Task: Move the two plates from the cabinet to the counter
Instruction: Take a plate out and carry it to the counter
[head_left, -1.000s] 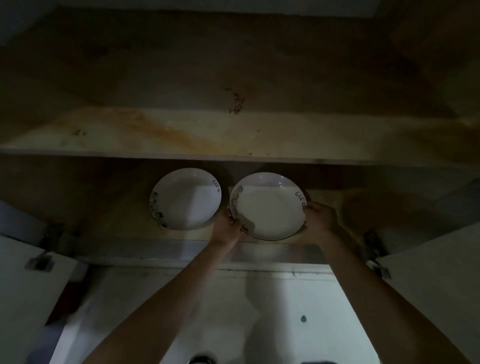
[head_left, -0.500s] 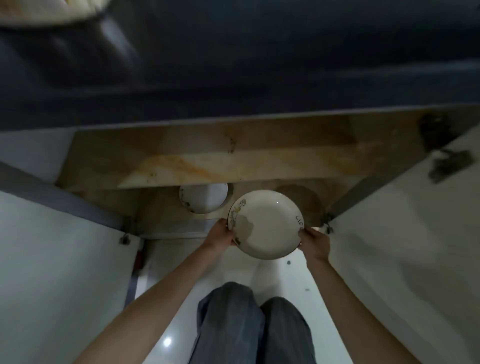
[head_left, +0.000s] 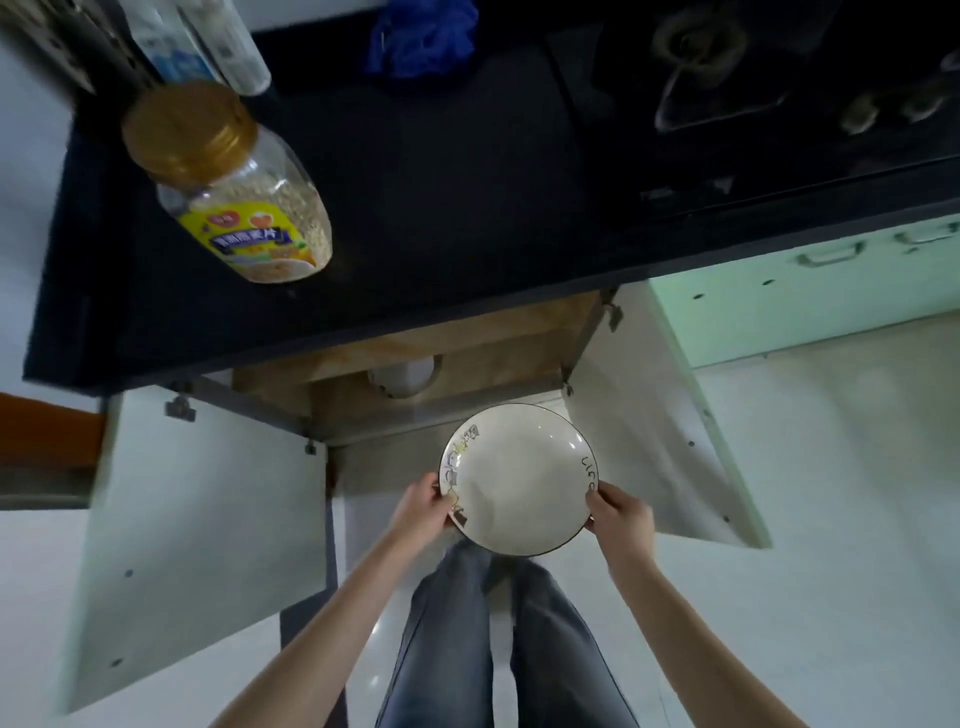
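I hold a white plate (head_left: 519, 478) with a dark rim and small drawings out in front of the open cabinet (head_left: 467, 364), below the counter's edge. My left hand (head_left: 423, 506) grips its left rim and my right hand (head_left: 618, 512) grips its right rim. A second white plate (head_left: 402, 376) still lies on the cabinet's lower shelf, mostly hidden under the black counter (head_left: 441, 208).
On the counter stand a clear jar of oats with a gold lid (head_left: 234, 182), two bottles (head_left: 208, 41) at the back left, a blue cloth (head_left: 421, 36) and a gas hob (head_left: 779, 78) at right. Both cabinet doors (head_left: 208, 519) hang open beside my legs.
The plate has come out of the cabinet in both hands and my view has risen from inside the shelf to above the counter. The other plate stays on the shelf.
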